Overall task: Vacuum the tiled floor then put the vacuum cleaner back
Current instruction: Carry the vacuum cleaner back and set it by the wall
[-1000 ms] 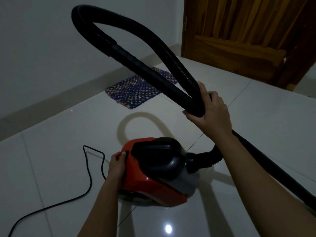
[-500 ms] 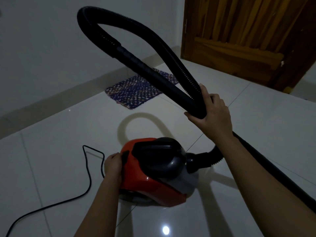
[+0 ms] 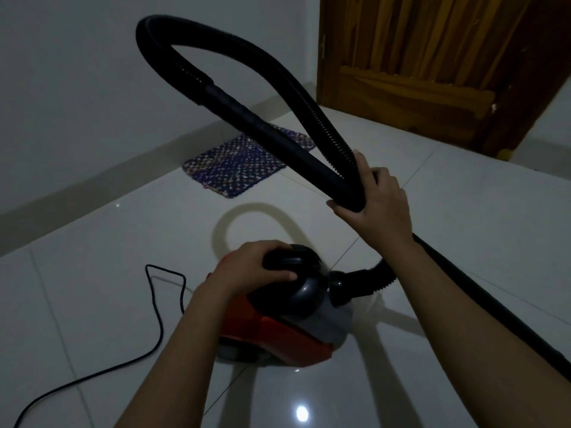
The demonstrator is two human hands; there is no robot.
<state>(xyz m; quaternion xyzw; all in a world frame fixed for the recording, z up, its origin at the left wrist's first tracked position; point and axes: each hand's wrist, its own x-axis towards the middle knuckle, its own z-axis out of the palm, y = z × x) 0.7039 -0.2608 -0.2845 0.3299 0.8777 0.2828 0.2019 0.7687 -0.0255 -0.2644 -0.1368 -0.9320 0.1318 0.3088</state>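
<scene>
Room dim. Floor [image 3: 92, 288]: large glossy white tiles, thin grout lines, one bright lamp reflection [image 3: 302, 414] near the bottom edge. Wall [image 3: 77, 88] on the left: plain, pale grey, with a darker skirting [image 3: 92, 193] along its foot. Door [image 3: 417, 57] at far right: brown slatted wood, solid lower panel. Mat [image 3: 234, 168]: woven, blue-purple, lies flat near the skirting, left of the door.

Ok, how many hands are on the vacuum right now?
2. The left hand grips the black carry handle on top of the red vacuum body. The right hand holds the looped hose, raised above it.
</scene>
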